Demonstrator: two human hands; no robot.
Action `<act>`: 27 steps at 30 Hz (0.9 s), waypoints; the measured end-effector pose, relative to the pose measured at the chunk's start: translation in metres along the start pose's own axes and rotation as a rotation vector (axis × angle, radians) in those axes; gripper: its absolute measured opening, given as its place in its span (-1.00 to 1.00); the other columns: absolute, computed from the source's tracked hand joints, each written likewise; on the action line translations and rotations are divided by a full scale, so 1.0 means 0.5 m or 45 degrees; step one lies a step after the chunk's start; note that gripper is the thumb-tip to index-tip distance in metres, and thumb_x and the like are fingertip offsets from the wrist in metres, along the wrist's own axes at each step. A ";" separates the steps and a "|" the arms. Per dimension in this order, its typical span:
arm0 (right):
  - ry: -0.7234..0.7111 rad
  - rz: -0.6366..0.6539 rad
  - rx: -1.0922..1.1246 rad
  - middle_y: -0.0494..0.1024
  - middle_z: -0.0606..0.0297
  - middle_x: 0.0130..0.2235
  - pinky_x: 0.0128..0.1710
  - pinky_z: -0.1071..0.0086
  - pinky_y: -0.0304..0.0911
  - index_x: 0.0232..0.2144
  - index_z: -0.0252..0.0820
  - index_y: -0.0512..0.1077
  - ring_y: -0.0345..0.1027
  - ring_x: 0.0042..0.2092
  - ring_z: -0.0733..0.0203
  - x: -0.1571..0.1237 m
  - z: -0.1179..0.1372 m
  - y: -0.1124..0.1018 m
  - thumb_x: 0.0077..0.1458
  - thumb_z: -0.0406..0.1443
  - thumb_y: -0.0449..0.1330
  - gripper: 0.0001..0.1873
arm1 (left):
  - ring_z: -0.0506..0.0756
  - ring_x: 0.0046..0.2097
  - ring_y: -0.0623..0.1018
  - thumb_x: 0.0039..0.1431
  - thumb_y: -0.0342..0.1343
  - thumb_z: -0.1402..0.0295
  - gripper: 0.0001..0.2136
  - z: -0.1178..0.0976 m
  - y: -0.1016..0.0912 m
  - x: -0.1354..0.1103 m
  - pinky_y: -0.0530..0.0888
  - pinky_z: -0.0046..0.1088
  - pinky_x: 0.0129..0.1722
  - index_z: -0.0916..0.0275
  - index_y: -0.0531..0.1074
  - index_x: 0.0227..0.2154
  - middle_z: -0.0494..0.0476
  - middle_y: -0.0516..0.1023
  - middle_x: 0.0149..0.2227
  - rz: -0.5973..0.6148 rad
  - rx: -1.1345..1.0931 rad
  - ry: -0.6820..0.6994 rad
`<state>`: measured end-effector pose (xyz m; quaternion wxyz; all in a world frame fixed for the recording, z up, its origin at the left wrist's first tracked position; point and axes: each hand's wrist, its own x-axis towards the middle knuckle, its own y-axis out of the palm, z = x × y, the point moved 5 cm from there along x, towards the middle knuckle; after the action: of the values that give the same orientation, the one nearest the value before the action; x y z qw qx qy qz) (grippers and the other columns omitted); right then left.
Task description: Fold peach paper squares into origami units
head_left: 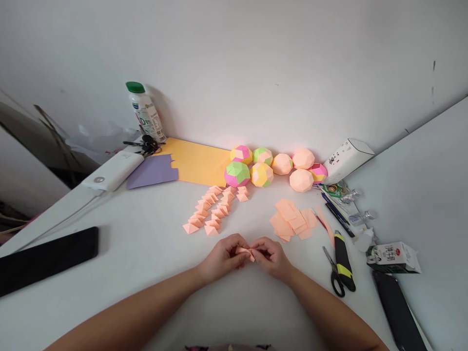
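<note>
Between both hands, low over the white table, is a small peach piece of folded paper (245, 251). My left hand (225, 256) pinches its left part, and my right hand (270, 257) grips the right end with thumb and fingers. The fingers partly hide the paper. Ahead of the left hand lie rows of folded peach paper units (219, 213), overlapping one another. Beyond the right hand is a loose pile of flat peach paper pieces (290, 219). Several faceted paper balls (262, 174) in green, pink, yellow and peach stand near the wall.
To the right lie scissors (335, 278), a black and yellow utility knife (343, 261), pens (338, 214), a milk carton (393, 257) and a black phone (398, 307). At left are a black device (47, 258), a white power bank (113, 171), purple paper (153, 171), yellow paper (201, 161), keys (148, 145) and a bottle (146, 114).
</note>
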<state>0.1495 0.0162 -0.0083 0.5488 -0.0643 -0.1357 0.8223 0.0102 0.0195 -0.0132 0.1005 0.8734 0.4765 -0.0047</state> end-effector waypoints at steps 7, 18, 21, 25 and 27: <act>-0.050 0.034 -0.082 0.26 0.47 -0.62 -0.64 0.51 0.00 -0.32 -0.19 0.34 0.03 -0.62 0.41 -0.002 0.000 0.003 0.01 -0.26 0.18 -0.83 | -0.03 -0.54 0.37 0.13 0.08 0.21 -0.79 0.005 -0.005 -0.001 0.30 -0.53 -0.53 0.25 0.33 -0.45 -0.06 0.34 -0.62 -0.019 -0.018 -0.033; -0.185 -0.102 -0.268 0.34 0.42 -0.64 -0.64 0.52 0.06 -0.37 -0.23 0.40 0.09 -0.64 0.40 -0.007 -0.001 0.003 0.04 -0.31 0.10 -0.89 | -0.01 -0.53 0.43 0.16 0.02 0.19 -0.74 0.008 -0.004 -0.007 0.32 -0.54 -0.55 0.30 0.44 -0.37 0.00 0.39 -0.59 -0.053 0.180 -0.052; -0.205 -0.113 -0.291 0.34 0.40 -0.62 -0.62 0.52 0.08 -0.38 -0.25 0.42 0.10 -0.62 0.40 -0.006 0.005 0.004 0.04 -0.32 0.10 -0.87 | -0.02 -0.57 0.40 0.16 0.01 0.19 -0.75 0.005 -0.005 -0.007 0.30 -0.55 -0.58 0.29 0.43 -0.39 -0.03 0.36 -0.63 -0.082 0.191 -0.046; -0.195 -0.072 -0.320 0.32 0.39 -0.61 -0.59 0.51 0.10 -0.39 -0.27 0.43 0.11 -0.59 0.39 -0.003 0.012 0.007 0.04 -0.34 0.09 -0.87 | -0.02 -0.57 0.39 0.15 0.02 0.19 -0.76 0.002 -0.005 -0.005 0.28 -0.56 -0.59 0.29 0.41 -0.41 -0.04 0.35 -0.65 -0.102 0.172 -0.056; -0.191 -0.039 -0.329 0.29 0.40 -0.62 -0.58 0.51 0.08 -0.43 -0.26 0.43 0.09 -0.59 0.39 -0.003 0.013 0.007 0.06 -0.34 0.07 -0.86 | -0.03 -0.57 0.39 0.16 0.02 0.20 -0.76 0.002 -0.006 -0.005 0.28 -0.56 -0.59 0.29 0.41 -0.42 -0.03 0.35 -0.65 -0.099 0.174 -0.062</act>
<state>0.1452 0.0127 -0.0034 0.5367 -0.0707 -0.2818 0.7922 0.0066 0.0186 -0.0141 0.0520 0.8586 0.5061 -0.0623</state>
